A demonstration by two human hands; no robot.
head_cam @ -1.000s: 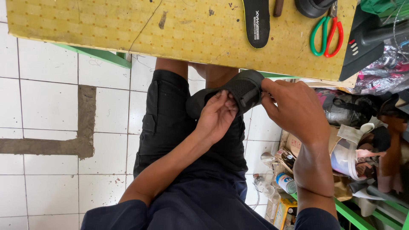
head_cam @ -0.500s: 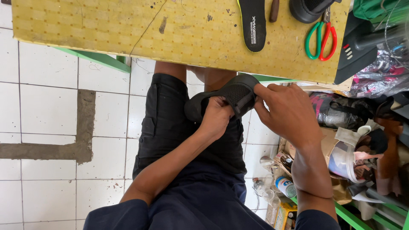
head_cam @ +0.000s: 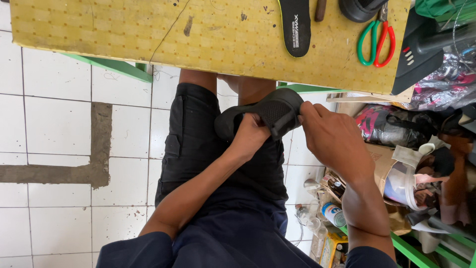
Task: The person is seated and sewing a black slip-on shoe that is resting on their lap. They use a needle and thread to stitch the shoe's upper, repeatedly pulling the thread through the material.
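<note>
Black shoe point(head_cam: 267, 115) held over the lap, just below the edge of a yellow table point(head_cam: 148, 34). Left hand point(head_cam: 250, 136) clenched around its middle, right hand point(head_cam: 332, 136) gripping its end. On the table: black insole point(head_cam: 294, 25), green-and-red scissors point(head_cam: 377, 42).

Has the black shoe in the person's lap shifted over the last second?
Yes. The black shoe has turned slightly; its toe sits a little closer to the yellow table edge, held by left hand and right hand.

Dark navy sleeves point(head_cam: 134, 250), black cargo shorts point(head_cam: 193, 134) (side pocket), bare forearms
</note>
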